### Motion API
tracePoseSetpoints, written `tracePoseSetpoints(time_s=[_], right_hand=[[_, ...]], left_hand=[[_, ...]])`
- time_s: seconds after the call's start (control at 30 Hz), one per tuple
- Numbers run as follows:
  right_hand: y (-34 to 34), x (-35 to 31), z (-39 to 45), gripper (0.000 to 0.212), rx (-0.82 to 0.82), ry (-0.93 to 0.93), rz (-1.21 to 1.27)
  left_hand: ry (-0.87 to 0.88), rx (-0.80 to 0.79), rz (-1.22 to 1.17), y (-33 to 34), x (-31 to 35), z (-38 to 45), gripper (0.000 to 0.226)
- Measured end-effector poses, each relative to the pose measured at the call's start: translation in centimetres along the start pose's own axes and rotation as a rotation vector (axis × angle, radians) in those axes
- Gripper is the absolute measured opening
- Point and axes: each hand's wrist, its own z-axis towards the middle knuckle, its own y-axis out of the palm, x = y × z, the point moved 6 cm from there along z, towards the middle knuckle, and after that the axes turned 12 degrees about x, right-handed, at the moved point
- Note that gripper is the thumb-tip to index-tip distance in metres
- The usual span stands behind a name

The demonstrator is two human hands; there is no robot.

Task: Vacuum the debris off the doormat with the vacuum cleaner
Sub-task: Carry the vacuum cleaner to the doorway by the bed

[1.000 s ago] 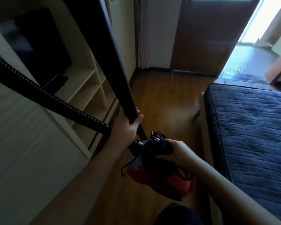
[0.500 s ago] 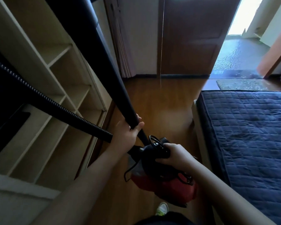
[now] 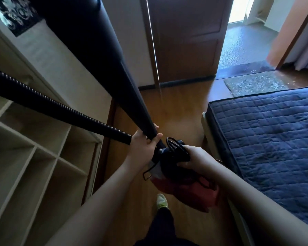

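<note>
The vacuum cleaner [image 3: 178,167], black and red, hangs above the wood floor [image 3: 176,110] just beside the bed [image 3: 267,132]. The right hand [image 3: 194,157] has its grip curled around its top handle. The left hand [image 3: 144,146] has its grip wrapped around the black tube [image 3: 114,71] and hose [image 3: 43,102]. The doormat [image 3: 254,83] lies past the bed, by the open door [image 3: 187,38].
</note>
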Motion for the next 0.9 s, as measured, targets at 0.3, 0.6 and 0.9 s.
tracePoseSetpoints(time_s=[0.3, 0.6, 0.9], right_hand=[[-2.3, 4.0, 17.1, 0.048, -0.022, 0.126, -0.018], [-10.2, 6.2, 31.9, 0.047, 0.088, 0.187, 0.062], [-18.5, 12.8, 48.2, 0.034, 0.139, 0.155, 0.098]], left_hand=[[-0.089, -0.052, -0.054, 8.2, -4.5, 17.8, 0.021], [0.039, -0.129, -0.046, 16.4, -2.5, 34.5, 0.021], [0.07, -0.162, -0.079, 29.5, -1.2, 51.2, 0.018]])
